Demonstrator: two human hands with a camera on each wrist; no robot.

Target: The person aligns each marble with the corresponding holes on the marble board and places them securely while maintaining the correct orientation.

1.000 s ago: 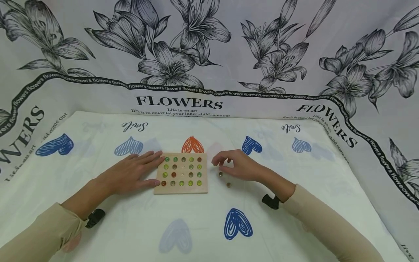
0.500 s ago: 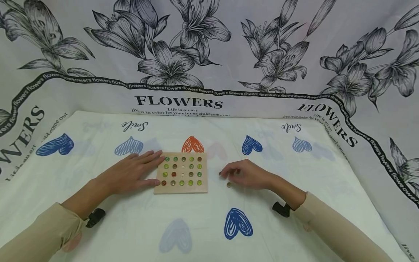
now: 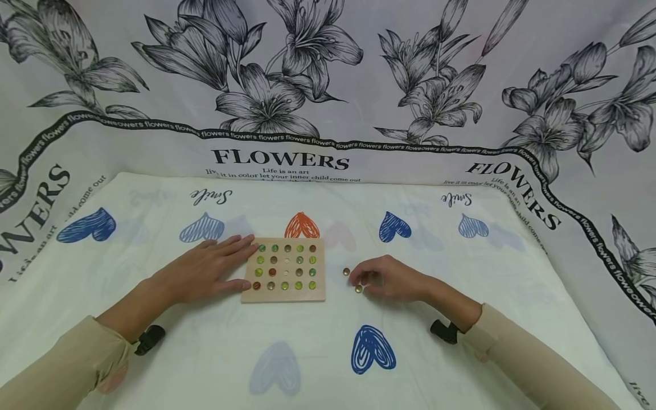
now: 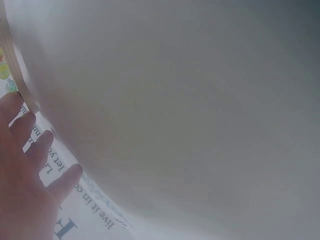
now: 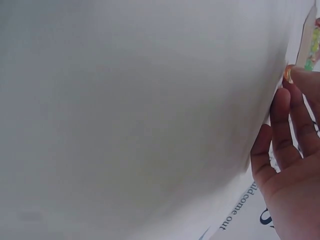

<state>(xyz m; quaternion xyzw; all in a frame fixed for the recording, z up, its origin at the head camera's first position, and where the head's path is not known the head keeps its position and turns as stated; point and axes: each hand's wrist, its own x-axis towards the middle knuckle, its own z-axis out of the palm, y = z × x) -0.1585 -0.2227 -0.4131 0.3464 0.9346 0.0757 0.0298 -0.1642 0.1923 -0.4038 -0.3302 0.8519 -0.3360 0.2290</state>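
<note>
A pale wooden board (image 3: 318,296) with rows of round hollows lies on the cloth, most holding green, brown or red glass marbles. Two middle hollows show bare wood. My left hand (image 3: 202,274) rests with spread fingers at the board's left edge, thumb and fingertips touching it. To the right of the board, my right hand (image 3: 394,280) has its thumb and index finger at a small amber-brown marble (image 3: 359,289). In the right wrist view this marble (image 5: 287,74) sits between thumb and index fingertips. Another brown marble (image 3: 346,271) lies just beyond the index finger.
A white cloth (image 3: 205,341) printed with hearts covers the table. Behind it hangs a fabric backdrop (image 3: 359,125) with black flowers and lettering. Dark wrist cameras (image 3: 150,340) sit under both forearms. Blurred pale areas fill most of both wrist views.
My right hand has moved down and slightly right, from above the two loose marbles to the nearer one, and its fingers have closed in. My left hand and the board stay put.
</note>
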